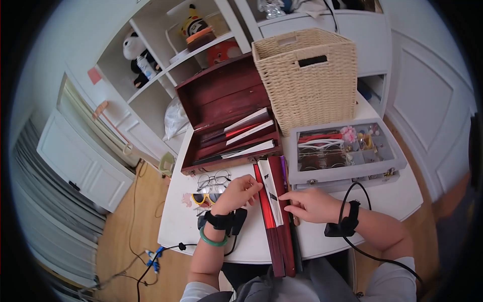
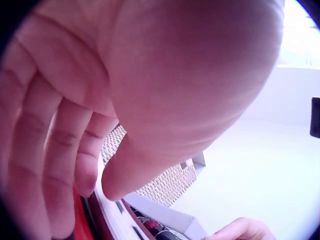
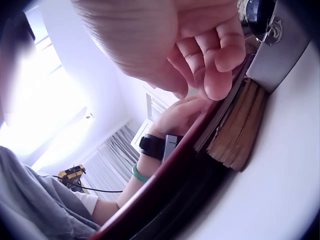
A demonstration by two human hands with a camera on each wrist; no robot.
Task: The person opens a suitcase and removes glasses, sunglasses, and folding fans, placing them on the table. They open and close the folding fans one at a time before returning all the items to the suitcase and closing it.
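A long narrow dark-red case lies lengthwise at the table's front edge, its near end jutting past the edge. Along it run a bright red strip and a white strip with black marks. At its left side is my left hand, thumb and fingers relaxed and nothing gripped between them. From the right, my right hand reaches its index fingertip to the white strip, the other fingers loosely bent. A brown ribbed bundle like a folded fan lies beside the case in the right wrist view.
Behind stands an open dark-red wooden chest holding several similar long cases. A tall woven basket and a grey glass-lidded box with glasses and trinkets are at right. Glasses and yellow sunglasses lie left. Black cables trail from both wrists.
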